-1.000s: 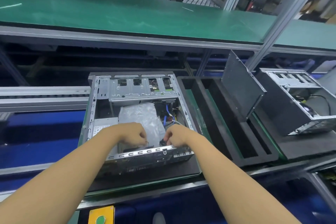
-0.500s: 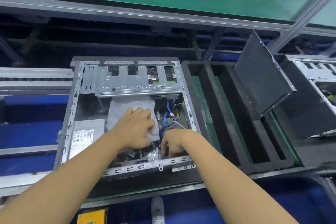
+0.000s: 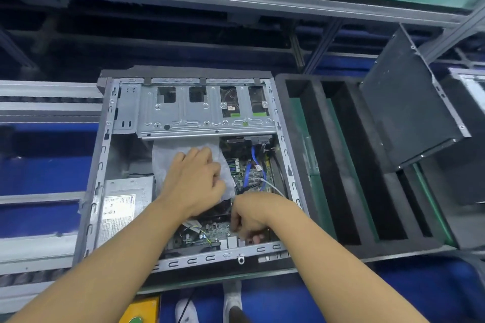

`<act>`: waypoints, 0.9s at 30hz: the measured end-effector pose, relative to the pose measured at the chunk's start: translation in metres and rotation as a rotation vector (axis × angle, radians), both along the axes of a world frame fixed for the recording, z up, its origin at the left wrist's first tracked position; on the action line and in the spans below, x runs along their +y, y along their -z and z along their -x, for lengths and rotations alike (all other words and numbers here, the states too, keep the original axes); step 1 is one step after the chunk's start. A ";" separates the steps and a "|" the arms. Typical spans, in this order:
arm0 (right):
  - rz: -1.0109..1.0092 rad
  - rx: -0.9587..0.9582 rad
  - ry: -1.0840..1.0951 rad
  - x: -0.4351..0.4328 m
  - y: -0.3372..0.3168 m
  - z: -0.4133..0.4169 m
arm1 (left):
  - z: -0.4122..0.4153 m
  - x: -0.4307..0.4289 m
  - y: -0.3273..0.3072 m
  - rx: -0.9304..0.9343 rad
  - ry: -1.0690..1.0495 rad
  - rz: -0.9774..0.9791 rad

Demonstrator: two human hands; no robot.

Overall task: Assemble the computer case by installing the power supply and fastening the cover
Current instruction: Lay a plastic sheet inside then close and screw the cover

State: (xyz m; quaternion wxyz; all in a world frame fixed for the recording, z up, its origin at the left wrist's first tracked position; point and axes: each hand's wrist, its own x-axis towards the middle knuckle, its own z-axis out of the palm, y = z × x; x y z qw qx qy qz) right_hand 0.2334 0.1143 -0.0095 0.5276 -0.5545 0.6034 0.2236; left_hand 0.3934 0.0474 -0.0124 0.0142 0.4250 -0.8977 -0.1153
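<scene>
one crinkly translucent plastic sheet (image 3: 163,157) under left hand (image 3: 194,180)

case (image 3: 103,155) open side up | drive cage (image 3: 183,123) across its far end | PSU (image 3: 123,204) in near-left corner | bag (image 3: 165,155) mid-case, left hand (image 3: 194,183) on it | board (image 3: 252,176) right of bag | right hand (image 3: 252,217) in near-right corner | tray (image 3: 367,241) just right of case | cover (image 3: 404,113) leaning in tray's far-right end | second case (image 3: 469,86) right of cover
</scene>
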 end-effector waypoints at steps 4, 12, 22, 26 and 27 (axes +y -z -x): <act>0.106 0.073 -0.035 0.001 -0.002 0.007 | 0.001 -0.003 0.003 -0.035 -0.053 -0.008; 0.039 -0.121 0.077 0.003 -0.022 0.012 | 0.001 -0.003 0.006 0.007 -0.063 -0.023; 0.107 -0.561 0.153 -0.003 -0.045 -0.015 | 0.002 -0.006 0.006 0.071 -0.120 -0.068; 0.274 -0.428 -0.198 -0.010 -0.040 -0.038 | 0.001 -0.006 0.006 0.131 -0.146 -0.071; 0.258 -0.442 -0.200 -0.010 -0.037 -0.044 | 0.001 -0.006 0.007 0.138 -0.151 -0.072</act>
